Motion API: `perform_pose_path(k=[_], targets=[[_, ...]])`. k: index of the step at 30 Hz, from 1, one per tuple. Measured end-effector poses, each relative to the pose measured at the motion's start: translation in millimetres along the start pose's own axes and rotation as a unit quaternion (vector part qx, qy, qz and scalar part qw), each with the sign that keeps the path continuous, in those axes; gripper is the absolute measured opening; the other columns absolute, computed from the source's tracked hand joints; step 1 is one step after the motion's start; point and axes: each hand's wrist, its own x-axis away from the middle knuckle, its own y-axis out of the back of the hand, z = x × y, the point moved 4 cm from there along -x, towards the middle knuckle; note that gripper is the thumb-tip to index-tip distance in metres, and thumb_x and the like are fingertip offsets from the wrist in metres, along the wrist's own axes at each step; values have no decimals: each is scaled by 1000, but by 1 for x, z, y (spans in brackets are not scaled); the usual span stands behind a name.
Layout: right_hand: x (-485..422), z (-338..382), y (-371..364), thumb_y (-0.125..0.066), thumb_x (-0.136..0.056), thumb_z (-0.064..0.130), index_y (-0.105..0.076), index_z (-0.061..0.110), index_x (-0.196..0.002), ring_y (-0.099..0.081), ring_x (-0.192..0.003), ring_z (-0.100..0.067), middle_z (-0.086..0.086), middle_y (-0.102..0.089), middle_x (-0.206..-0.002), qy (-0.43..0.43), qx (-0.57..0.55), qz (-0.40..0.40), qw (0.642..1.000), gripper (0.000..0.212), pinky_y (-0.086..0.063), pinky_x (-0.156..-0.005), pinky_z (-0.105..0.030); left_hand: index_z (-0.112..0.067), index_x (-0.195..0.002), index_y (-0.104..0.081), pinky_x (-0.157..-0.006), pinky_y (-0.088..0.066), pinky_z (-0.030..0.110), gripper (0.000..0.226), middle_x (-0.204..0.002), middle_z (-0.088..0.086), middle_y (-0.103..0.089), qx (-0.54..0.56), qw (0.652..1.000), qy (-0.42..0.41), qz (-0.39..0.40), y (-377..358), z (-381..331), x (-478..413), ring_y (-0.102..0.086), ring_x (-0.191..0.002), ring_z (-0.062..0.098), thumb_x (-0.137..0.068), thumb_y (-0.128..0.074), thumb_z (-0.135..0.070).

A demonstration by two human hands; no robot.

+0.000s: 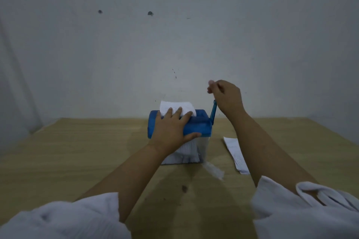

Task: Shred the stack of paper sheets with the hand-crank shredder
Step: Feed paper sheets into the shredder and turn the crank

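Observation:
A blue hand-crank shredder (198,128) stands on the wooden table (77,151), its clear bin (202,147) holding white shreds. A white paper sheet (174,107) sticks up out of the top slot. My left hand (172,128) lies flat over the shredder's top, fingers spread against the sheet, thumb along the front edge. My right hand (226,96) grips the top of the blue crank handle (213,111), which points upward on the shredder's right side. The stack of paper sheets (234,153) lies on the table to the right, partly hidden by my right forearm.
A loose strip of shredded paper (213,170) lies on the table in front of the bin. A plain grey wall (174,44) rises just behind the shredder at the table's far edge. My white sleeves fill the bottom corners.

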Motion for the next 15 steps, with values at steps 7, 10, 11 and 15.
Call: perform_pose_path(k=[7, 10, 11, 15], targets=[[40, -41, -5, -37, -102, 21, -57, 13, -85, -53, -68, -2, 5, -57, -72, 47, -115, -43, 991, 28, -41, -64, -15, -37, -147, -22, -114, -14, 47, 75, -156, -2, -23, 26, 999, 15, -17, 0, -3, 2, -20, -143, 24, -83, -30, -74], [27, -40, -11, -37, -102, 21, -59, 9, -87, -49, -64, 4, 9, -52, -71, 24, -139, -16, 990, 30, -37, -60, -9, -39, -146, -24, -115, -13, 46, 73, -156, -4, -23, 42, 999, 14, -17, 0, -2, 1, -19, -143, 22, -82, -31, -75], [22, -42, -14, -38, -101, 21, -61, 7, -90, -49, -65, 6, 10, -52, -72, 9, -150, -4, 989, 29, -37, -61, -7, -39, -145, -26, -115, -13, 46, 73, -156, -4, -23, 48, 999, 12, -22, 0, -2, 1, -19, -143, 22, -82, -32, -74], [9, -56, -34, -42, -100, 23, -61, 2, -92, -48, -69, -4, 3, -53, -76, -51, -173, 21, 983, 30, -39, -63, -10, -37, -144, -30, -116, -14, 42, 71, -155, -4, -26, 56, 998, -1, -42, -1, -1, 2, -20, -143, 21, -82, -33, -73]])
